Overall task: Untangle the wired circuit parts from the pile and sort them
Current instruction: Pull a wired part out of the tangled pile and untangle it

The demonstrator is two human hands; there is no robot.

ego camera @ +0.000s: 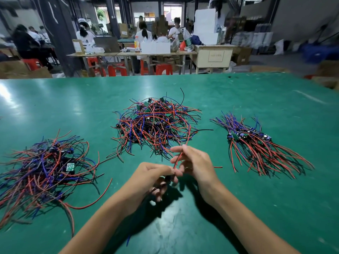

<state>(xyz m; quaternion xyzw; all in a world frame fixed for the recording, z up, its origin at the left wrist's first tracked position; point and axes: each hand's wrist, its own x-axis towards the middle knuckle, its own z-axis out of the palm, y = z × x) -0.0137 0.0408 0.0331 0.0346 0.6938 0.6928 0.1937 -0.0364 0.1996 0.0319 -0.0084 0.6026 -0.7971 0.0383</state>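
Note:
A tangled pile (pixel 156 123) of small green circuit boards with red, black and blue wires lies mid-table. A second loose heap (pixel 45 167) sits at the left. At the right, a sorted bundle (pixel 256 142) lies with its boards lined up and wires fanned out. Near the front, my left hand (pixel 152 178) grips one wired part (pixel 167 179), its dark wires trailing down under the palm. My right hand (pixel 194 162) pinches that part's red wire (pixel 180 155), which runs up toward the middle pile.
The green table (pixel 238 208) stretches wide around the piles. A short loose red wire piece (pixel 218 167) lies just right of my right hand. Beyond the far edge are workbenches, red stools, boxes and several seated people.

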